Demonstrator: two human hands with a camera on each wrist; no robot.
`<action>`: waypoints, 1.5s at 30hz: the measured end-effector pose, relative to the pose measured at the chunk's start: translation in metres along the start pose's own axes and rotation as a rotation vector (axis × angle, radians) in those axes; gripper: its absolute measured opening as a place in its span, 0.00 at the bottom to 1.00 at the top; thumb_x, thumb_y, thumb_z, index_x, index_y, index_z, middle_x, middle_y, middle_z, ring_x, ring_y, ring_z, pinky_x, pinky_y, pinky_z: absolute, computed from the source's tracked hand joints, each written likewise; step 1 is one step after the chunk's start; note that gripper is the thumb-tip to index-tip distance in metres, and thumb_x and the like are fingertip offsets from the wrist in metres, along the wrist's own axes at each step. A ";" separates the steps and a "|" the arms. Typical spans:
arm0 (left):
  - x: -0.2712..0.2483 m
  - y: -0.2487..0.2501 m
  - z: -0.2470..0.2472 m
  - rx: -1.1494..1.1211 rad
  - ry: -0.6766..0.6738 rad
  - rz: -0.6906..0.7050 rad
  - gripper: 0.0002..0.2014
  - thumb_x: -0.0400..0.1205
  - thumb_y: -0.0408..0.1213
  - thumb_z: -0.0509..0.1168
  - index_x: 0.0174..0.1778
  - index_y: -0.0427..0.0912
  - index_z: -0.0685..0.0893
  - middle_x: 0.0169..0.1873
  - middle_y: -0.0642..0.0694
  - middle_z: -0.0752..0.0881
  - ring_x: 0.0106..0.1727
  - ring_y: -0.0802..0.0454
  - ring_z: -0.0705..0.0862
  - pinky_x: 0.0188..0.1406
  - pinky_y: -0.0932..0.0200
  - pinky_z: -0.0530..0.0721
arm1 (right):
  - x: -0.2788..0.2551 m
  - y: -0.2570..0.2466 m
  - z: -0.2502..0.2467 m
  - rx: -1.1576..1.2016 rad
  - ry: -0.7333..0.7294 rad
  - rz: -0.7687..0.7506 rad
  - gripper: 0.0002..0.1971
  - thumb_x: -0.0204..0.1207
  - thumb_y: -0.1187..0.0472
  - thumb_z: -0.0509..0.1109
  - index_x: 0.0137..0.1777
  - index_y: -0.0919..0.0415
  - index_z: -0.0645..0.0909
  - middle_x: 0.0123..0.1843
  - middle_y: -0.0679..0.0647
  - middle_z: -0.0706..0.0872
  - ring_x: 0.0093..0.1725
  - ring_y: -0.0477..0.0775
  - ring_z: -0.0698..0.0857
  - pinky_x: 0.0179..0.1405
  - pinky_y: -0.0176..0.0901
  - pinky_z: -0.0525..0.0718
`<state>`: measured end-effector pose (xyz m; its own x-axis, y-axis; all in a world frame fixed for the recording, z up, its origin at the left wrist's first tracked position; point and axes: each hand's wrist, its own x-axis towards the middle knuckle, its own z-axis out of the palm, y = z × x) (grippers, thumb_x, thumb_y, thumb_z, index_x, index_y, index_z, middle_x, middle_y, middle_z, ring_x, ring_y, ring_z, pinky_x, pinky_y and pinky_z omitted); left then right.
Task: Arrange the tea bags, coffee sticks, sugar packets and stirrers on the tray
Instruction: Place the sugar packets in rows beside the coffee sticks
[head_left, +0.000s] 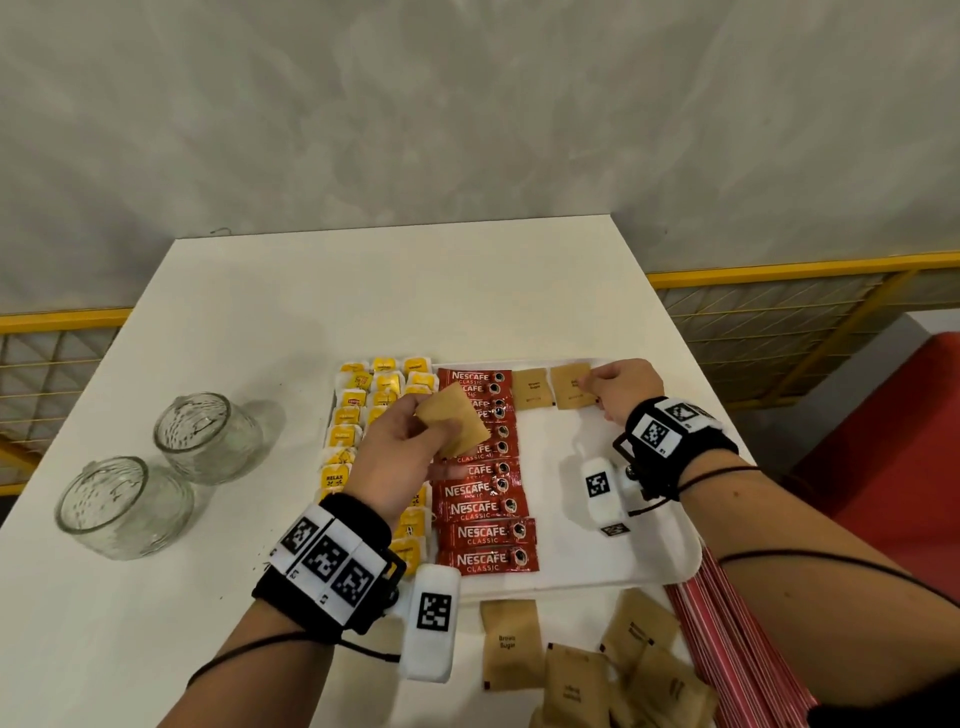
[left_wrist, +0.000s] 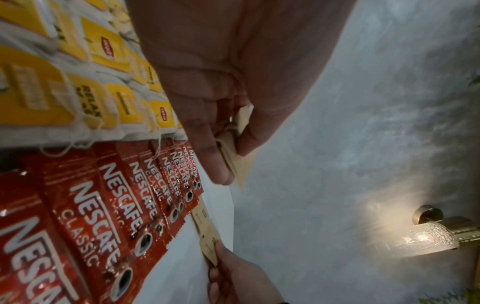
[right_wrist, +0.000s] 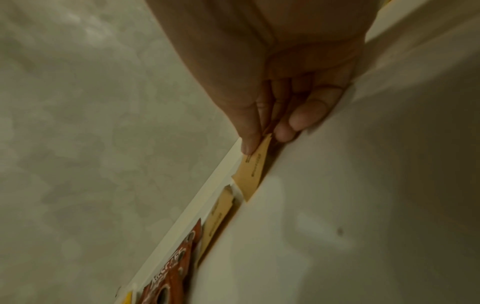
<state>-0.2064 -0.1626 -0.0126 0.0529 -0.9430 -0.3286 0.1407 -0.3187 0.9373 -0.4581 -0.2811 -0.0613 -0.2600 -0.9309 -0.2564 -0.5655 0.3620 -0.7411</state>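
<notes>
A white tray (head_left: 613, 551) holds yellow tea bags (head_left: 353, 410) along its left side and a column of red coffee sticks (head_left: 485, 499) beside them. Two brown sugar packets lie at the tray's far edge: one (head_left: 531, 388) next to the coffee sticks, one (head_left: 571, 385) to its right. My right hand (head_left: 621, 389) pinches the right packet (right_wrist: 253, 174) between thumb and fingers. My left hand (head_left: 405, 441) hovers over the coffee sticks and holds several brown sugar packets (head_left: 457, 423), pinched as a small stack (left_wrist: 239, 162).
Two empty glass jars (head_left: 208, 436) (head_left: 124, 506) stand on the white table, left of the tray. Loose brown sugar packets (head_left: 587, 670) lie in front of the tray. Red stirrers (head_left: 727, 644) lie at the near right. A red seat (head_left: 893, 441) stands beyond the table's right edge.
</notes>
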 end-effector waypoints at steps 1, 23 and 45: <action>0.000 -0.001 0.000 -0.004 -0.001 -0.001 0.12 0.82 0.28 0.66 0.62 0.38 0.80 0.56 0.35 0.85 0.47 0.40 0.91 0.34 0.55 0.91 | 0.001 0.000 0.000 -0.010 0.002 0.002 0.09 0.74 0.54 0.76 0.48 0.60 0.89 0.40 0.56 0.86 0.42 0.60 0.84 0.54 0.57 0.87; -0.007 -0.002 0.000 -0.023 -0.004 0.036 0.16 0.75 0.31 0.74 0.55 0.31 0.80 0.25 0.45 0.86 0.21 0.54 0.82 0.20 0.62 0.83 | -0.077 -0.051 0.003 0.340 -0.129 -0.174 0.18 0.78 0.46 0.69 0.53 0.61 0.85 0.42 0.48 0.86 0.39 0.48 0.83 0.41 0.44 0.80; -0.035 0.014 0.008 -0.151 -0.092 0.002 0.21 0.74 0.50 0.71 0.61 0.43 0.86 0.51 0.43 0.90 0.46 0.47 0.89 0.42 0.51 0.90 | -0.155 -0.044 -0.006 0.554 -0.308 -0.513 0.05 0.70 0.71 0.77 0.41 0.62 0.86 0.40 0.54 0.89 0.37 0.53 0.90 0.43 0.42 0.89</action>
<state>-0.2146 -0.1345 0.0131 -0.0360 -0.9505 -0.3087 0.2880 -0.3057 0.9075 -0.3981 -0.1523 0.0148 0.1985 -0.9751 0.0991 -0.0651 -0.1140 -0.9913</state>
